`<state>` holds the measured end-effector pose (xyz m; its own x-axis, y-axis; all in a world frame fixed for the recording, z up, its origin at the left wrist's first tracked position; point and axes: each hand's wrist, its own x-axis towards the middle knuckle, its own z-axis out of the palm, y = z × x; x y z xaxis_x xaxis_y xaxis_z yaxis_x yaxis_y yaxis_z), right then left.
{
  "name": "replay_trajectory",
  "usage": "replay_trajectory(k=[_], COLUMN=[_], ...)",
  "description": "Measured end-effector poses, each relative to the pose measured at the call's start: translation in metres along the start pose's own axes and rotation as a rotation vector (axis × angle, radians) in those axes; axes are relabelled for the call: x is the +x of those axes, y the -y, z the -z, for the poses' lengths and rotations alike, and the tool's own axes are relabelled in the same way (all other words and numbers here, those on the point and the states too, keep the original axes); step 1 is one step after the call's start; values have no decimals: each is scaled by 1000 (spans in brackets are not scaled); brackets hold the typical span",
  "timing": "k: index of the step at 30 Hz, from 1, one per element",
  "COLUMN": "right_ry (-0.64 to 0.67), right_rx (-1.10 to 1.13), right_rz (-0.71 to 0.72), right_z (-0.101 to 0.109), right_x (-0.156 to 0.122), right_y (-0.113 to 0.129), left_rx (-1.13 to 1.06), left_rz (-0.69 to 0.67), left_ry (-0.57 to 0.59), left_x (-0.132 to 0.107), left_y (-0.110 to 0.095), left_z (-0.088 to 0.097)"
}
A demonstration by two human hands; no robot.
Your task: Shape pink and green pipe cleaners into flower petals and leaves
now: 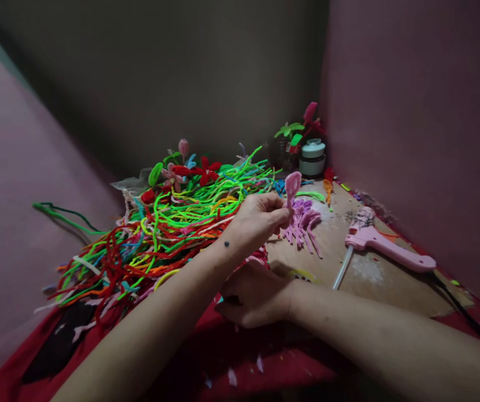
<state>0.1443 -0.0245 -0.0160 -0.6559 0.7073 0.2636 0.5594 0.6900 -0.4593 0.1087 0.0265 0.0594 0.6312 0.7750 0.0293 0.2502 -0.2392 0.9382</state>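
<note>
1. The left hand (258, 220) is pinched shut on the stem of a pink loop (293, 185). This is a fuzzy wire bent into a petal shape, held upright above the far left part of the board (369, 282), with the loop standing clear above the fingertips.
2. The right hand (256, 293) lies lower and nearer, knuckles up on the red cloth (265, 357) at the board's near left corner. Its fingers are curled under, and I cannot tell whether they hold anything.
3. The loop looks very light and soft on the outside, with a thin wire core. It would probably bend at a touch and keep the bend, and the fuzz should grip rather than slip. The straight stem below the loop seems the best place to hold it, since squeezing the loop itself would likely flatten it.
4. Just beyond the left hand, a small bunch of similar pink pieces (302, 223) lies on the board. A pink glue gun (384, 248) lies toward the board's right edge, with its cord (461, 312) trailing off the near right corner.
5. Left of the board, a big heap of fuzzy wires (168, 229) spreads over the cloth — green, red, orange, yellow and blue, tangled together. A few finished flowers (200, 172) sit on its far side.
6. The board is brown and flat, with specks and a pale smear on it. A round jar (312, 156) stands past its far edge, in the corner of the room.
7. The room is dim and narrow — plain walls (411, 111) close in on the left, right and back.
</note>
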Motion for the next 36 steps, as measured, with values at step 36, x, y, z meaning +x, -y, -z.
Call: replay_trajectory(k=[36], right_ry=[-50], right_rx=[73], right_rz=[-3], right_z=[1], right_x=[-2], right_y=[-3], left_rx=[58], left_rz=[178], left_ry=[285], left_x=[20], left_y=[11], left_z=[-5])
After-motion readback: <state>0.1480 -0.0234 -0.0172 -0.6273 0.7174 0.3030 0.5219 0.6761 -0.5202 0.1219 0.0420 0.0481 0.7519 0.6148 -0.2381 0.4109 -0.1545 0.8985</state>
